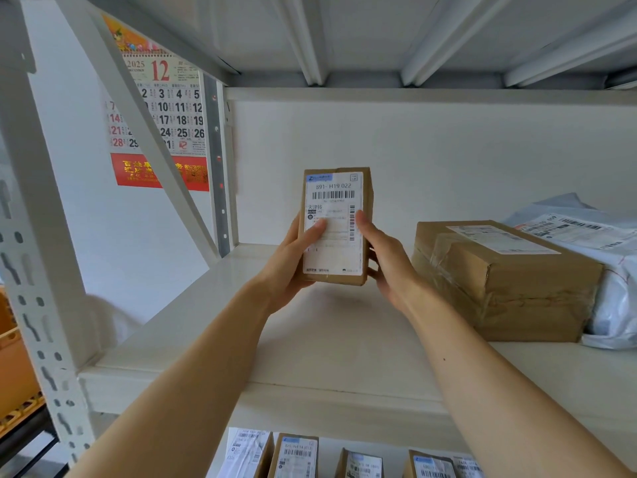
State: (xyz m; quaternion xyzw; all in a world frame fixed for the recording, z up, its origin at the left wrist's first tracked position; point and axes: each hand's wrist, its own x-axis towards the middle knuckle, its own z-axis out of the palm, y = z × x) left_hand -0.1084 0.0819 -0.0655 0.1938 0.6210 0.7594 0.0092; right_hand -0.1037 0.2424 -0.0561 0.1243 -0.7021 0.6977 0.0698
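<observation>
Both hands, left hand [293, 260] and right hand [386, 260], grasp small parcel [336, 229] upright above shelf [310, 339]. Step: placing, likely. Next: lower beside large box [510, 281], release.

A brown parcel [336, 225] with a white, black-barcoded label [333, 222]; white shelf [213, 326]; red-and-gold calendar [162, 125].

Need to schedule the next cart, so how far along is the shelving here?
Done: a big box and a mailer lie on the right of the shelf; more parcels stand on the tier below. In hand: the left hand and right hand hold a small box upright, label facing out, left of the big box. Left: setting it down and letting go.
</observation>
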